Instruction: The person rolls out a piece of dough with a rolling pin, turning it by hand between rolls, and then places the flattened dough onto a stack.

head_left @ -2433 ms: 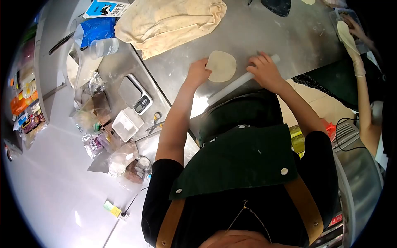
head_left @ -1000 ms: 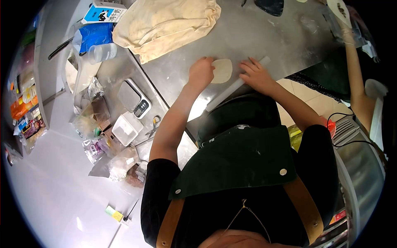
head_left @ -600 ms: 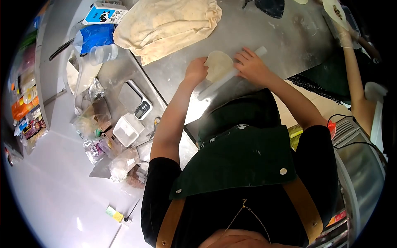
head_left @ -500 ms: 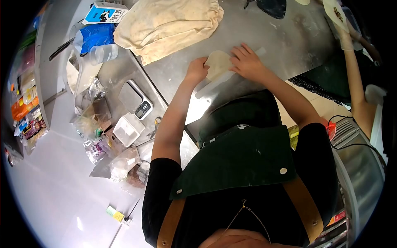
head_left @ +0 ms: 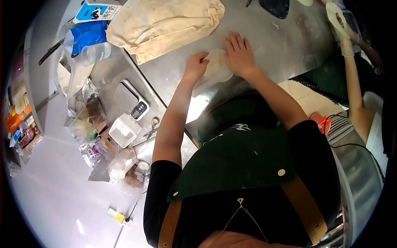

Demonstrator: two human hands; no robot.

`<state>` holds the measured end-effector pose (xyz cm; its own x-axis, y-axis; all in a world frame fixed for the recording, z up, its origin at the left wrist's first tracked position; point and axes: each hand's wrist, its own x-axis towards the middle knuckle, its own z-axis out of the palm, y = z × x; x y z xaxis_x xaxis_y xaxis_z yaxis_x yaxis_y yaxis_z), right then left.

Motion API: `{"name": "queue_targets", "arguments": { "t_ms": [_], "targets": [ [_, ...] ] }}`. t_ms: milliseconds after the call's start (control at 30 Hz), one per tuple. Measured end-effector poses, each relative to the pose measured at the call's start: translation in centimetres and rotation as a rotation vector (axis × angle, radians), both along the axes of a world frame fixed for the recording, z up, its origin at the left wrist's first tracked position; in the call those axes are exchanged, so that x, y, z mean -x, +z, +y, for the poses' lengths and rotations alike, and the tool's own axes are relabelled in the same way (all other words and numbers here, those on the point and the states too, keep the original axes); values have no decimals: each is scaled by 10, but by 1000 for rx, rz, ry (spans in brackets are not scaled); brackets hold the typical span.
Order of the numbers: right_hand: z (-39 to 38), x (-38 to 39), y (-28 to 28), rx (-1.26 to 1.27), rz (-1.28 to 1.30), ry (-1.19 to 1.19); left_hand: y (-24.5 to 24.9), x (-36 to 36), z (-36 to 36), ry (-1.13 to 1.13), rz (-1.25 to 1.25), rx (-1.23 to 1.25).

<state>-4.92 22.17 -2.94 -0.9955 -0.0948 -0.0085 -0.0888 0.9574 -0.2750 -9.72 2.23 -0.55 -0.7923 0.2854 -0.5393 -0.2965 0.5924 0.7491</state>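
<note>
A thin pale round of dough (head_left: 218, 68) lies on the steel table (head_left: 165, 78) between my hands. My left hand (head_left: 196, 67) is closed on the dough's left edge, with thumb and fingers together. My right hand (head_left: 240, 54) lies flat at the dough's right side, its fingers stretched forward. A pale, see-through strip or rod shows faintly under my right palm and beside the dough; I cannot make out which it is.
Beyond my hands is a large cream cloth (head_left: 165, 29). Left are a milk carton (head_left: 97, 12), a scale (head_left: 131, 99), a white container (head_left: 124, 131), scissors (head_left: 152, 127) and bags. At right, a co-worker's gloved hand (head_left: 346, 44) holds a filled wrapper (head_left: 338, 20).
My right hand has moved slightly left and forward and flattened, its fingers now straight. More of the dough round shows. The view has shifted a little.
</note>
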Motion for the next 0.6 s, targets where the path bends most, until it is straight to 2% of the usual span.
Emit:
{"name": "queue_targets", "arguments": {
  "t_ms": [100,200,300,467,567,600],
  "targets": [
    [11,-22,8,-43,-47,76,-6,2,-2,-26,37,8],
    [-5,21,7,8,48,30,-2,1,3,-110,31,101],
    [-10,32,1,15,181,76,0,11,14,-173,36,212],
    [33,-49,7,109,146,268,0,-3,21,-270,305,385],
    [60,-81,8,186,150,406,29,-20,32,-327,341,502],
    [68,-86,8,172,143,424,42,-23,33,-352,340,457]
  ]
}}
